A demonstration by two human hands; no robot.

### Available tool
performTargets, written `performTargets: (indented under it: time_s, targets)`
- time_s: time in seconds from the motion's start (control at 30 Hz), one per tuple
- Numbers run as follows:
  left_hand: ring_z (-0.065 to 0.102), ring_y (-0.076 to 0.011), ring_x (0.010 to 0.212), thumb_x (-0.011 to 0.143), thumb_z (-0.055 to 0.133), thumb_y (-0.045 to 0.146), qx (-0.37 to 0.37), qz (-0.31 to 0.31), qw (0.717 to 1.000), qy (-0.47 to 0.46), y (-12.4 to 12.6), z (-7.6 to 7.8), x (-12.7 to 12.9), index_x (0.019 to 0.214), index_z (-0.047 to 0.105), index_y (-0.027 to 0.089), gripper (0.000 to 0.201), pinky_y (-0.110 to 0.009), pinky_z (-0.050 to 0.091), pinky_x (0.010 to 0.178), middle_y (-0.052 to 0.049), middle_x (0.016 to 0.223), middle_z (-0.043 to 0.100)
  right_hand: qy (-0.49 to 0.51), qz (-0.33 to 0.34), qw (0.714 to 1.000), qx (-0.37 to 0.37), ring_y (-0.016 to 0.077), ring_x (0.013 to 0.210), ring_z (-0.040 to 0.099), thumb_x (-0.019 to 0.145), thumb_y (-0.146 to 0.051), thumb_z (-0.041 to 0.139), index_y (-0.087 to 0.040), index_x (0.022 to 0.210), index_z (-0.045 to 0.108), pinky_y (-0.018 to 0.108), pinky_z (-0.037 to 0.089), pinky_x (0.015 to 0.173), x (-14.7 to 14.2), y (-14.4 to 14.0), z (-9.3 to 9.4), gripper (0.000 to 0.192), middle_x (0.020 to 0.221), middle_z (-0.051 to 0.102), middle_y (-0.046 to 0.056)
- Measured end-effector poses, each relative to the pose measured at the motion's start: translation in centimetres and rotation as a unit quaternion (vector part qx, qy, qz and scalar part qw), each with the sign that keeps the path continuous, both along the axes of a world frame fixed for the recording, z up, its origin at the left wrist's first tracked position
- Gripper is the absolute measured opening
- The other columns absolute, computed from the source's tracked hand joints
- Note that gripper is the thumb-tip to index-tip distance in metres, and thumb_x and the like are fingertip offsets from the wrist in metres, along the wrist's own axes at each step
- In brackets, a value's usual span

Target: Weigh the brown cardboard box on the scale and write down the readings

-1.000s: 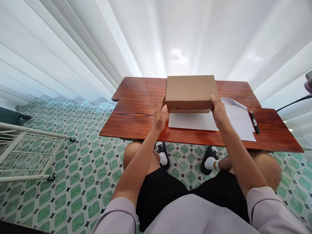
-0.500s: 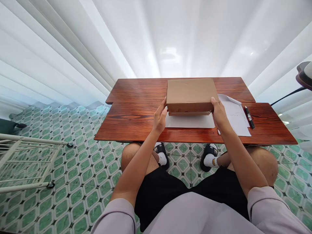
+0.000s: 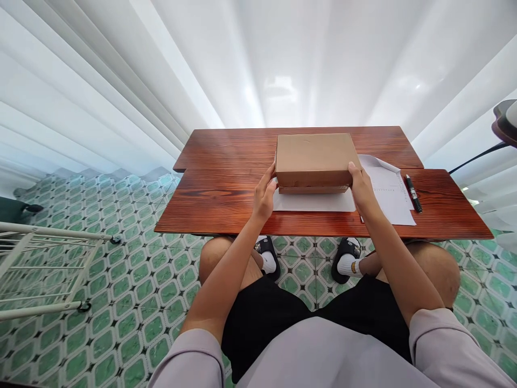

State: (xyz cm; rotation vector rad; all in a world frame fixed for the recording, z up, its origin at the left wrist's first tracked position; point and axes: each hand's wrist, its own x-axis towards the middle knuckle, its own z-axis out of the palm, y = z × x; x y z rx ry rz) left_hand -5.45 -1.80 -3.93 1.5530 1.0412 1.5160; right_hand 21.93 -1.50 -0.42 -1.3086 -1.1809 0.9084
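A brown cardboard box [image 3: 315, 153] is held between my two hands above the wooden table, over a white sheet of paper [image 3: 315, 202]. My left hand [image 3: 264, 194] is pressed to the box's left side, its fingertips at the front left corner. On the opposite side, my right hand [image 3: 362, 186] grips the front right corner, thumb on the edge and the other fingers hidden. The box covers the far part of the sheet beneath it. I cannot tell whether its underside touches the paper.
Right of the box lie more white papers [image 3: 388, 191] with faint writing and a curled far edge. A black marker [image 3: 413, 194] rests beside them on the table [image 3: 218, 199]. A white wheeled rack [image 3: 52, 269] stands on the tiled floor at left. Curtains hang behind.
The far edge of the box has dipped slightly toward the table. Both hands keep their hold with hardly any shift.
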Motion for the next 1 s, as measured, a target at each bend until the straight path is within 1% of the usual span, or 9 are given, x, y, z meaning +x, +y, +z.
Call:
performTargets:
  time_s: [0.13, 0.3, 0.47, 0.57, 0.67, 0.73, 0.83, 0.93, 1.0]
  targets:
    - [0.054, -0.0293, 0.139, 0.096, 0.051, 0.047, -0.023, -0.009, 0.999, -0.031, -0.1, 0.1, 0.2, 0.143, 0.06, 0.025, 0.053, -0.043, 0.057, 0.104, -0.009, 0.148, 0.059, -0.007, -0.004, 1.0, 0.006, 0.0308, 0.142, 0.051, 0.1, -0.058, 0.054, -0.02, 0.138, 0.062, 0.051, 0.036, 0.125, 0.0, 0.0, 0.1, 0.055, 0.146, 0.061, 0.008]
    - [0.056, -0.0293, 0.137, 0.096, 0.051, 0.048, -0.029, -0.005, 0.999, -0.036, 0.0, -0.2, 0.3, 0.142, 0.059, 0.024, 0.053, -0.041, 0.059, 0.098, -0.01, 0.147, 0.059, -0.018, -0.011, 1.0, -0.003, 0.0314, 0.141, 0.051, 0.099, -0.062, 0.054, -0.022, 0.138, 0.062, 0.051, 0.035, 0.125, 0.0, -0.2, 0.0, 0.056, 0.144, 0.062, 0.008]
    - [0.057, -0.027, 0.133, 0.096, 0.049, 0.046, -0.035, 0.01, 0.998, -0.046, 0.3, -0.4, 0.5, 0.142, 0.057, 0.025, 0.051, -0.037, 0.06, 0.094, -0.011, 0.142, 0.061, -0.061, -0.049, 0.997, 0.0, 0.0343, 0.141, 0.051, 0.097, -0.071, 0.052, -0.019, 0.136, 0.063, 0.054, 0.035, 0.123, -0.2, -0.2, -0.5, 0.065, 0.142, 0.063, 0.013]
    - [0.06, -0.0239, 0.127, 0.096, 0.048, 0.044, -0.045, 0.015, 0.998, -0.048, 0.4, -0.6, 0.6, 0.145, 0.049, 0.029, 0.051, -0.035, 0.058, 0.093, -0.01, 0.14, 0.061, -0.08, -0.045, 0.996, 0.012, 0.0342, 0.145, 0.047, 0.096, -0.078, 0.048, -0.019, 0.14, 0.061, 0.054, 0.032, 0.125, -0.1, -0.1, -0.8, 0.075, 0.148, 0.058, 0.014]
    - [0.061, -0.0215, 0.121, 0.097, 0.048, 0.042, -0.049, 0.052, 0.996, -0.061, 0.3, -0.7, 0.7, 0.151, 0.036, 0.032, 0.056, -0.036, 0.056, 0.094, -0.01, 0.137, 0.06, -0.102, -0.06, 0.992, 0.037, 0.0324, 0.153, 0.037, 0.097, -0.08, 0.043, -0.018, 0.15, 0.053, 0.054, 0.024, 0.129, 0.2, -0.3, -0.9, 0.083, 0.158, 0.047, 0.015]
    - [0.059, -0.0219, 0.122, 0.097, 0.047, 0.04, -0.013, 0.096, 0.994, -0.05, 0.1, -0.5, 0.7, 0.15, 0.034, 0.031, 0.055, -0.038, 0.054, 0.098, -0.01, 0.133, 0.059, -0.118, -0.108, 0.983, 0.093, 0.0302, 0.155, 0.033, 0.101, -0.074, 0.039, -0.019, 0.154, 0.05, 0.053, 0.021, 0.131, 0.1, -0.7, -0.4, 0.078, 0.161, 0.043, 0.013]
    - [0.059, -0.0222, 0.114, 0.101, 0.045, 0.035, 0.112, 0.167, 0.979, 0.014, -0.7, 0.2, 0.6, 0.146, 0.039, 0.028, 0.046, -0.039, 0.05, 0.096, -0.01, 0.122, 0.059, -0.135, -0.147, 0.955, 0.22, 0.0261, 0.153, 0.037, 0.109, -0.058, 0.033, -0.026, 0.154, 0.052, 0.049, 0.028, 0.13, -0.5, -2.0, 0.9, 0.058, 0.157, 0.049, 0.007]
    - [0.058, -0.0216, 0.094, 0.102, 0.044, 0.031, 0.282, 0.194, 0.933, 0.11, -1.8, 1.2, 0.1, 0.14, 0.046, 0.027, 0.039, -0.038, 0.049, 0.083, -0.006, 0.103, 0.058, -0.157, -0.097, 0.94, 0.288, 0.0265, 0.146, 0.048, 0.113, -0.048, 0.029, -0.03, 0.148, 0.059, 0.05, 0.04, 0.123, -1.7, -3.8, 2.5, 0.05, 0.146, 0.06, 0.005]
    - [0.056, -0.0207, 0.083, 0.097, 0.047, 0.024, 0.392, 0.163, 0.886, 0.185, -2.5, 1.9, -0.2, 0.134, 0.05, 0.027, 0.037, -0.036, 0.046, 0.076, -0.004, 0.093, 0.059, -0.181, -0.023, 0.934, 0.306, 0.0265, 0.138, 0.056, 0.114, -0.042, 0.03, -0.031, 0.146, 0.061, 0.049, 0.046, 0.119, -2.7, -5.0, 3.3, 0.047, 0.14, 0.065, 0.005]
